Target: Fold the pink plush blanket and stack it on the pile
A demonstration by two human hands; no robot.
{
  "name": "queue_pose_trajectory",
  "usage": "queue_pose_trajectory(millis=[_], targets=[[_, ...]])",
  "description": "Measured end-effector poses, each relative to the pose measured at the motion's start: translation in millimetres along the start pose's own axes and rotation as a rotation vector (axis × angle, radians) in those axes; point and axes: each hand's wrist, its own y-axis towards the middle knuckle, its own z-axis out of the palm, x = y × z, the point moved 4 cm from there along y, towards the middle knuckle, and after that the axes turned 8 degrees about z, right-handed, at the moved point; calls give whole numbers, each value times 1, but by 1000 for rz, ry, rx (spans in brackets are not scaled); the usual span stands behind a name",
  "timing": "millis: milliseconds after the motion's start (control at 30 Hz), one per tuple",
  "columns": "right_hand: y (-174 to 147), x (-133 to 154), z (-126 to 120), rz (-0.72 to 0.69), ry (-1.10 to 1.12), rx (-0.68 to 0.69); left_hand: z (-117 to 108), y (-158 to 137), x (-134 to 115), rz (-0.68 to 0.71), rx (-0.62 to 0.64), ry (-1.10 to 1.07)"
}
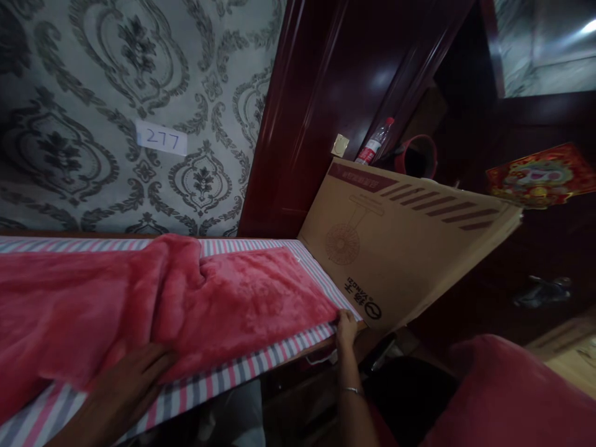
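Closest to the camera, at lower left, my left hand point(128, 382) lies palm down on the near edge of a pink plush blanket point(261, 288). Its fingers are together, reaching rightward; the thumb and fingertips are too dark for me to tell whether they pinch any cloth. The blanket rests on a striped sheet point(193, 394), its long axis running left to right across my view. Left of centre it is bunched into a thick fold, directly beyond my left hand; from there a flatter stretch runs right to the near right corner. That corner is where my right hand point(345, 326) is, so the fold is nearer my left and the corner nearer my right. The right arm reaches up from the bottom of the view, a bracelet point(354, 390) at the wrist, fingers bent closed and apparently pinching the corner. Just past the sheet's right end, a cardboard box point(372, 242) leans at an angle. Beyond it are a bottle point(375, 143) and, behind the sheet, patterned wallpaper point(205, 87).
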Motion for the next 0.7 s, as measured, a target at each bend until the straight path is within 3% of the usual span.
queue_pose_trajectory(millis=[367,533,700], targets=[[-1,22,21,-108,-204,3,4,-4,0,30,-20,41],[17,53,83,-190,-321,176,7,-5,1,26,-69,19],[45,75,154,-130,-468,347,15,-16,8,30,-118,24]])
